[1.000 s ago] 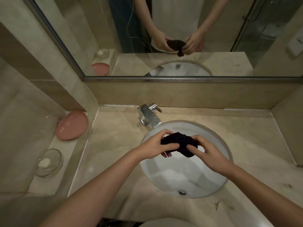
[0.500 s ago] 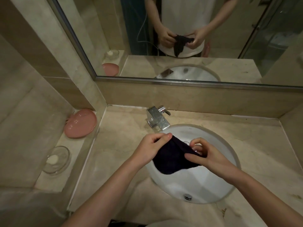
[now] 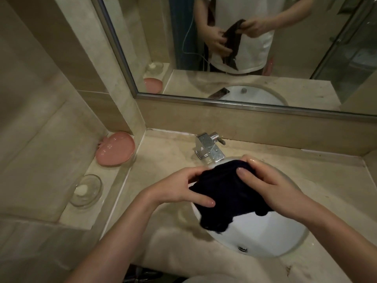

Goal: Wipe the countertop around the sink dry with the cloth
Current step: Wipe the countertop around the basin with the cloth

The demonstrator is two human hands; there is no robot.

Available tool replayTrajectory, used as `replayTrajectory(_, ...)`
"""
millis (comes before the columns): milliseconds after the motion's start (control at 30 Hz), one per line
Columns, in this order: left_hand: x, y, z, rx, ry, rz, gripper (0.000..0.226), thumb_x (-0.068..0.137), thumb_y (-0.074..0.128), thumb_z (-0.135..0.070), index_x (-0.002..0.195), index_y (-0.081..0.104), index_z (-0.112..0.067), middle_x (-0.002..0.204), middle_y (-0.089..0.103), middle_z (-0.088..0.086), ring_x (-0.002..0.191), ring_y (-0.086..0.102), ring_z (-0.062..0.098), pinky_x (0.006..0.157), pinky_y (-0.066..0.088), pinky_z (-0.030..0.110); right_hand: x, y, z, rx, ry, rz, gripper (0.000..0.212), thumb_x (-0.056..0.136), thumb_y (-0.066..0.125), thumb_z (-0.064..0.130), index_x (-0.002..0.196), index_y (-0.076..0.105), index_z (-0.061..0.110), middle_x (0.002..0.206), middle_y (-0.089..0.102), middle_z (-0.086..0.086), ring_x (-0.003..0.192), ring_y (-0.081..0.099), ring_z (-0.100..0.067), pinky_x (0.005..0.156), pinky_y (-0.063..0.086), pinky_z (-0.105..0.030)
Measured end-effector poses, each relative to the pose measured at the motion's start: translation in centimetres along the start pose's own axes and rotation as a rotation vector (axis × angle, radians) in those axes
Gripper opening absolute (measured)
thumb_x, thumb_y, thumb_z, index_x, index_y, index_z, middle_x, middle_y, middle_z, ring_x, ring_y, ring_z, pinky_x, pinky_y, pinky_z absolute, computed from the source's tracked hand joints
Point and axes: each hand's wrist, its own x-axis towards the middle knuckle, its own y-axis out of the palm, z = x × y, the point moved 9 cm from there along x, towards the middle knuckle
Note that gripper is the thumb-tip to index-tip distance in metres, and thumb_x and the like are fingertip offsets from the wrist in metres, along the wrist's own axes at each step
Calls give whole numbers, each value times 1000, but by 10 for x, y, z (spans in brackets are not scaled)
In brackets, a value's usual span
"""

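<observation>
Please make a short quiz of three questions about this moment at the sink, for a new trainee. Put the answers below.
1. True or false: both hands hold the dark cloth above the sink basin.
2. Which dish on the side ledge lies nearer to the mirror? A) the clear glass dish B) the pink dish C) neither, they are stacked
3. Fill in: the faucet stands on the countertop at the ____ rim of the basin.

Key
1. True: the left hand and the right hand each grip it.
2. B: the pink dish is nearer; the clear glass dish lies closer to the person.
3. Far (mirror side).
</observation>
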Motion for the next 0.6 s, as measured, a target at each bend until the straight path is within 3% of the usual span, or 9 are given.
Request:
replayTrajectory(67,-8,-5,-8,-95,49,-41,53,76,84,-7,124,64,-16,121,69,8,115,64,24,103,49,44,5,-7,20,-57,-80,5,10,94,58,26,89,65,25,74,64,4,63,61,-11,54,49,-23)
replayTrajectory(167,-15,-12,-10,-142,-2,-50,49,77,85,-8,117,63,-26,108,73,0,103,70,20,90,55,38,10,-23,53,-195,-163,19,5,83,72,25,88,73,23,86,72,-4,78,71,-20,68,59,-37)
replayTrajectory(267,-20,0,-12,-57,-77,66,25,83,81,-18,104,71,-25,98,74,-7,92,71,14,84,56,35,20,-35,81,-562,-283,20,12,81,77,28,92,73,29,98,69,5,92,69,-16,79,55,-37)
replayTrajectory(333,-21,5,-21,-159,-47,75,15,89,74,-19,105,72,-21,102,74,-2,97,70,18,88,55,35,31,-42,81,-764,-306,-85,27,82,73,39,108,70,32,116,64,12,111,62,-12,94,51,-39)
replayTrajectory(400,-22,0,-28,-358,10,-10,18,93,66,-17,111,70,-18,110,73,-1,104,69,17,89,53,27,34,-56,67,-845,-249,-354,47,84,69,51,126,61,30,138,51,6,132,47,-15,111,39,-38)
replayTrajectory(467,-23,-10,-28,-578,36,-135,21,90,61,-23,106,75,-20,108,74,0,101,70,14,85,53,23,15,-66,34,-590,-101,-645,53,82,67,64,120,62,26,132,56,3,130,49,-17,107,37,-30)
replayTrajectory(500,-22,-12,-24,-682,35,-185,23,89,60,-25,103,78,-21,108,74,1,102,70,14,84,54,23,6,-58,6,-357,39,-646,54,82,62,71,110,66,24,119,65,5,121,57,-17,101,41,-28)
replayTrajectory(533,-22,-13,-20,-760,38,-215,25,88,59,-26,102,79,-23,110,74,2,104,69,15,85,54,23,3,-35,-27,-116,198,-522,58,83,56,75,102,71,22,107,72,7,111,64,-16,96,45,-27)
replayTrajectory(600,-22,-12,-12,-827,34,-246,24,90,61,-25,107,77,-22,115,73,6,108,69,18,87,55,27,-10,32,-72,208,470,-127,70,88,44,74,102,75,13,102,76,-2,102,70,-16,94,47,-28)
